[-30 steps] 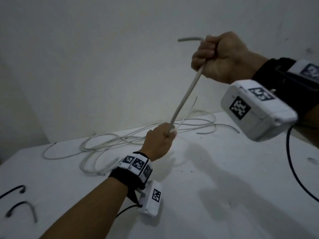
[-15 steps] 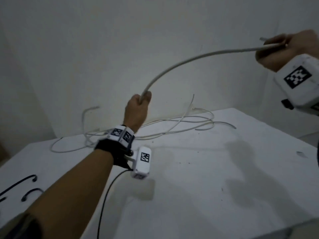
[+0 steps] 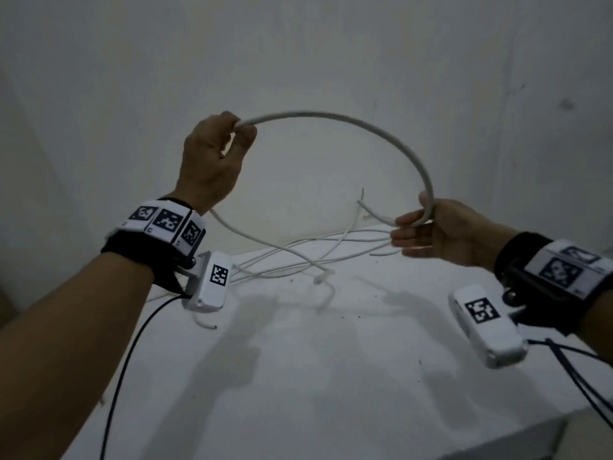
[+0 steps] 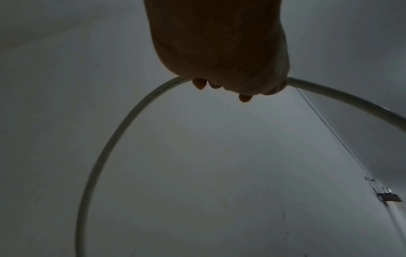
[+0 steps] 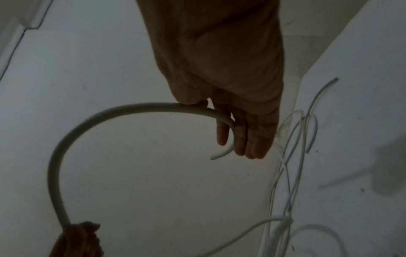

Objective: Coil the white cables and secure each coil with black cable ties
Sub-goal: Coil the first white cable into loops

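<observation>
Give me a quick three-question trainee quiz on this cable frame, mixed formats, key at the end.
1. True or false: the white cable arches in the air between both hands.
2. Which hand holds the cable's free end? A) left hand B) right hand
3. Fill in: the other loose cables lie on the white ____.

Key: 1 true; 2 B; 3 table.

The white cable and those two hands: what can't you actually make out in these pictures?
- Left hand: the head view shows only its back, so its grip on the white cable is hidden.
- Left wrist view: the cable runs off the bottom and right edges.
- Pile of thin cables on the table: tangled and dim, not countable.
- Black cable ties: none in view.
</observation>
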Demonstrator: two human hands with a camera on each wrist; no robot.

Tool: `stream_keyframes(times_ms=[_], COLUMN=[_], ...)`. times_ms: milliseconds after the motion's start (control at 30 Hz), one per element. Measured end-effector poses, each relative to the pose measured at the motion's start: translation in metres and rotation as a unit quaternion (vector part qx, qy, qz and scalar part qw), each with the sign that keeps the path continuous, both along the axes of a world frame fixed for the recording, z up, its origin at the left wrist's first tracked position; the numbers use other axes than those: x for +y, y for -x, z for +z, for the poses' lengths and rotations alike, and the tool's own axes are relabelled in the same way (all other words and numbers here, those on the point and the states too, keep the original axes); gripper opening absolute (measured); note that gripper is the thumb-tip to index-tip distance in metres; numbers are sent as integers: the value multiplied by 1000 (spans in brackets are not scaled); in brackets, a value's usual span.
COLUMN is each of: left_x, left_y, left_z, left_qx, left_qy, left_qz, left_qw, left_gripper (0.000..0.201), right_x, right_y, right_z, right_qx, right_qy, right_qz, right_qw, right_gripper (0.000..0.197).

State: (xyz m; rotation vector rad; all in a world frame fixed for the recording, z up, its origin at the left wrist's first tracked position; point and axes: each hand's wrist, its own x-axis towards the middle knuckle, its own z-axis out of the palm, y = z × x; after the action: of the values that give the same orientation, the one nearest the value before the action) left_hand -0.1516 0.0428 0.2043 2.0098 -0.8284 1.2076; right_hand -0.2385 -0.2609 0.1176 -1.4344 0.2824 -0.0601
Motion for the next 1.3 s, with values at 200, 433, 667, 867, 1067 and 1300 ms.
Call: stream_keyframes(times_ms=[200, 433, 667, 867, 1067, 1300], left_x=[-11, -14, -30, -41, -35, -16], left_y=[27, 42, 72, 90, 104, 97], left_z=[14, 6, -4, 2, 13, 2], left_qx=[7, 167, 315, 341, 345, 303], left_qy=[-12, 94, 248, 329, 346, 386], left_qz=[-62, -19, -146, -205, -263, -207], left_qw=[998, 981, 905, 856, 832, 847], left_gripper=[26, 39, 22, 20, 28, 25], right_x=[23, 39, 76, 130, 164, 174], right_y=[13, 42, 43, 41, 49, 79], right_z=[-14, -8, 22, 54, 64, 8], right_qx=[-51, -140, -193, -208, -203, -88], right_qy=[-26, -111, -169, -277, -279, 56], right_qz=[72, 138, 34, 58, 129, 165], right_qw=[996, 974, 966, 936, 930, 981], right_gripper=[75, 102, 45, 41, 45, 47])
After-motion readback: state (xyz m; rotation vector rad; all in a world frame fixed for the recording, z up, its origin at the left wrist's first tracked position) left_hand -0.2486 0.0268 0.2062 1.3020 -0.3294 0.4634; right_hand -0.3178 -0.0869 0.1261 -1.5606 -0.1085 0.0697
